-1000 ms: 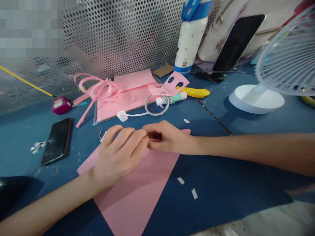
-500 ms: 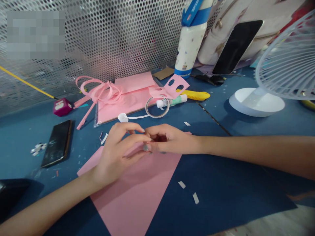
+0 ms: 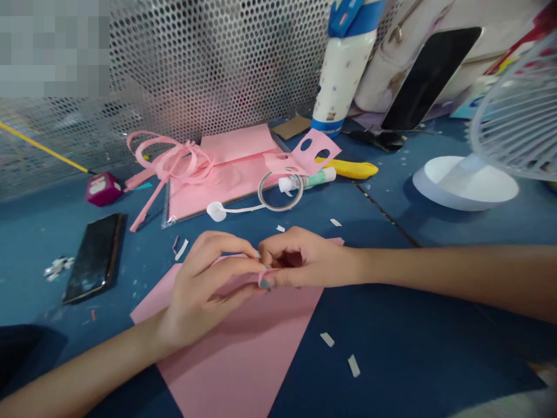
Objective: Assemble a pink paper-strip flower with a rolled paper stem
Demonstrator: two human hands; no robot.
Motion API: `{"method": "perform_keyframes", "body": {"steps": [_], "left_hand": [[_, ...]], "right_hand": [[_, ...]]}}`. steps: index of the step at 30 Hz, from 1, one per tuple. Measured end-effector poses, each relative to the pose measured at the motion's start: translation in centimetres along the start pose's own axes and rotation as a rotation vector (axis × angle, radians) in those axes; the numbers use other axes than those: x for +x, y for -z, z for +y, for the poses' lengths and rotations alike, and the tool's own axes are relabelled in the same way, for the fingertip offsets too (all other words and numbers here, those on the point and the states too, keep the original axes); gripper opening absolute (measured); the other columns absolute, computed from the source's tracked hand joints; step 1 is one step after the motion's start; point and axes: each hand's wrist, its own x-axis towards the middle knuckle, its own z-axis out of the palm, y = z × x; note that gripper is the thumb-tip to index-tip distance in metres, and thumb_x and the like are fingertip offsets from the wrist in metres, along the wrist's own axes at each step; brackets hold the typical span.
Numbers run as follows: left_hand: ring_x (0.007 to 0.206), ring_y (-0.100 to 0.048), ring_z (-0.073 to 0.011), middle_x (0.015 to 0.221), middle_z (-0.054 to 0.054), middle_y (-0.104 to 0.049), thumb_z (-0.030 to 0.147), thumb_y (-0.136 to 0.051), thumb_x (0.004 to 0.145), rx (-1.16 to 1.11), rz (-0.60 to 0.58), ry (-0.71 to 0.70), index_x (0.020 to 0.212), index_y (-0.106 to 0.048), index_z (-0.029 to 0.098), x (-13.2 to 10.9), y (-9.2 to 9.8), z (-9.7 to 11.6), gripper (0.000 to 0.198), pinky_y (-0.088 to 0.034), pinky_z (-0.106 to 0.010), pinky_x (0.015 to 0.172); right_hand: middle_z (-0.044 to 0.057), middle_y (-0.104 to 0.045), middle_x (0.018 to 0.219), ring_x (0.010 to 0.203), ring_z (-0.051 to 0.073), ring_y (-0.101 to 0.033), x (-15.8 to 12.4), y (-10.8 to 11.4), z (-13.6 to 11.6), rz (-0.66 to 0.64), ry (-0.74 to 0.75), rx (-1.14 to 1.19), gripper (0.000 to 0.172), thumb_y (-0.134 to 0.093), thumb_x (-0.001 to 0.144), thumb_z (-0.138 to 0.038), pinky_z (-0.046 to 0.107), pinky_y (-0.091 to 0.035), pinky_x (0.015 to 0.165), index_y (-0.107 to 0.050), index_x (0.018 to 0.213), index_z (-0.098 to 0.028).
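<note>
My left hand (image 3: 204, 290) and my right hand (image 3: 311, 261) meet over a large pink paper sheet (image 3: 230, 366). Between their fingertips shows the edge of a small pink paper piece (image 3: 262, 277). The right thumb and forefinger pinch it, and the left fingers close on its other side. Most of this piece is hidden by the fingers, so its shape cannot be made out. The sheet lies flat on the blue table under both hands.
Behind my hands are a tape ring (image 3: 281, 207), a glue stick (image 3: 311, 179), a yellow cutter (image 3: 352, 169) and curled pink strips (image 3: 163, 165). A phone (image 3: 93, 258) lies left; a white fan (image 3: 465, 188) stands right. White scraps (image 3: 354, 366) dot the table.
The pink edge between my fingertips shows more clearly now, and my right thumb sits slightly lower. A white scrap has come into sight behind my right hand. The view has shifted slightly.
</note>
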Motion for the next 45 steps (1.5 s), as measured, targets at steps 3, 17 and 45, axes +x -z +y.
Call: {"method": "perform_keyframes", "body": {"steps": [3, 17, 45], "left_hand": [[0.089, -0.062, -0.0176, 0.098, -0.003, -0.068, 0.017, -0.075, 0.087, 0.068, 0.026, -0.003, 0.099, -0.069, 0.022, 0.1, 0.1, -0.1, 0.014, -0.051, -0.035, 0.078], [0.082, -0.067, -0.019, 0.091, 0.0, -0.077, 0.012, -0.072, 0.088, 0.527, 0.013, -0.247, 0.093, -0.07, 0.02, 0.4, 0.4, 0.4, 0.009, -0.046, -0.038, 0.076], [0.084, -0.069, -0.0202, 0.093, 0.002, -0.079, 0.009, -0.076, 0.084, 0.653, 0.046, -0.35, 0.092, -0.071, 0.02, 0.7, 0.6, 1.2, 0.015, -0.046, -0.041, 0.076]], "right_hand": [[-0.009, -0.047, 0.059, 0.054, 0.005, -0.039, 0.0, 0.0, 0.0, 0.05, -0.005, -0.033, 0.025, -0.075, 0.087, -0.025, 0.018, -0.032, 0.052, -0.057, 0.074, -0.014], [-0.01, -0.042, 0.056, 0.053, 0.006, -0.038, 0.0, -0.3, 0.2, 0.242, -0.044, -0.243, 0.013, -0.072, 0.085, -0.025, 0.021, -0.033, 0.054, -0.062, 0.086, -0.016], [-0.009, -0.055, 0.053, 0.048, 0.005, -0.049, 0.3, -0.9, -0.3, 0.287, -0.134, 0.086, 0.026, -0.087, 0.07, -0.023, 0.017, -0.04, 0.048, -0.062, 0.073, -0.014]]}}
